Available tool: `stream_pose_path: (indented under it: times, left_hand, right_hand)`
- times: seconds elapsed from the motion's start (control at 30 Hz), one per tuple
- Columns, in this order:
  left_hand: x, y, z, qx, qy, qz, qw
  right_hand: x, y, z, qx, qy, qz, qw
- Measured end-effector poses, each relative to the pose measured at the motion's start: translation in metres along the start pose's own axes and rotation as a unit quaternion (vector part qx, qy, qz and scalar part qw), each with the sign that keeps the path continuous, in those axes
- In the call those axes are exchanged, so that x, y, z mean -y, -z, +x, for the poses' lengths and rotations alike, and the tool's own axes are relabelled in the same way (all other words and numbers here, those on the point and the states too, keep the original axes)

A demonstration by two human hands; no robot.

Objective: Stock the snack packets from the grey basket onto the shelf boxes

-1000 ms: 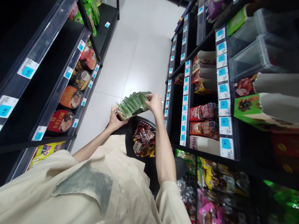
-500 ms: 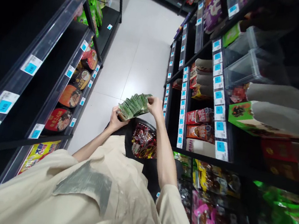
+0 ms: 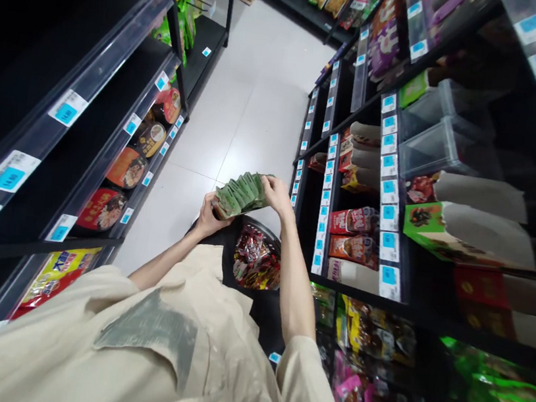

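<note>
Through the head camera I look down on my two hands at work in a shop aisle. The row of green packets [image 3: 243, 192] is in front of my body, held above the floor [image 3: 256, 106], its packets leaning on one another like a fan. My left hand [image 3: 210, 217] has its fingers curled around the left end of the row, gripping it. My right hand [image 3: 276, 194] is at the other end, fingers bent and touching the last packets; from here I cannot tell whether they pinch one packet or only rest against it.

Just below the row, between my forearms, I see a dark basket [image 3: 261, 225] with shiny red and yellow snack packets [image 3: 258, 261] in it. My tan garment [image 3: 225, 361] with a grey patch [image 3: 150, 331] fills the bottom of my view.

On my left, a black rack carries a line of round food tubs [image 3: 126, 168], with a yellow and red bag [image 3: 55, 277] lower down. On my right, the shelves hold red pouches [image 3: 353, 220], clear plastic bins [image 3: 430, 144] and a green torn-edged carton [image 3: 424, 223]. Blue and white price labels [image 3: 388, 213] run along the shelf edges.
</note>
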State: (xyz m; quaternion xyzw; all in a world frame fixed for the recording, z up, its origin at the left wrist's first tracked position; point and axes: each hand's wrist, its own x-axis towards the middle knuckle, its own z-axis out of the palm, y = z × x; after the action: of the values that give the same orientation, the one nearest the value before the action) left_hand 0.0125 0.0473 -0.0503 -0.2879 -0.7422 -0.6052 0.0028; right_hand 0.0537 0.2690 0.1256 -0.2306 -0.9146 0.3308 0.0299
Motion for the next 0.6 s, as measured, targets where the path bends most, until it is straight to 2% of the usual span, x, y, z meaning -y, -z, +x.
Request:
stream_pose_path:
  times: [0.23, 0.5, 0.6]
  left_hand:
    - [-0.002, 0.002, 0.001, 0.014, -0.034, -0.003, 0.999]
    - [-0.006, 0.005, 0.003, 0.014, -0.070, 0.008, 0.997]
    - [-0.006, 0.005, 0.003, 0.018, -0.069, 0.012, 0.997]
  right_hand:
    - [0.000, 0.000, 0.005, -0.095, -0.042, 0.031, 0.994]
    - [-0.010, 0.006, -0.001, -0.103, -0.122, 0.035, 0.987]
    - [-0.012, 0.005, -0.005, -0.100, -0.125, -0.003, 0.987]
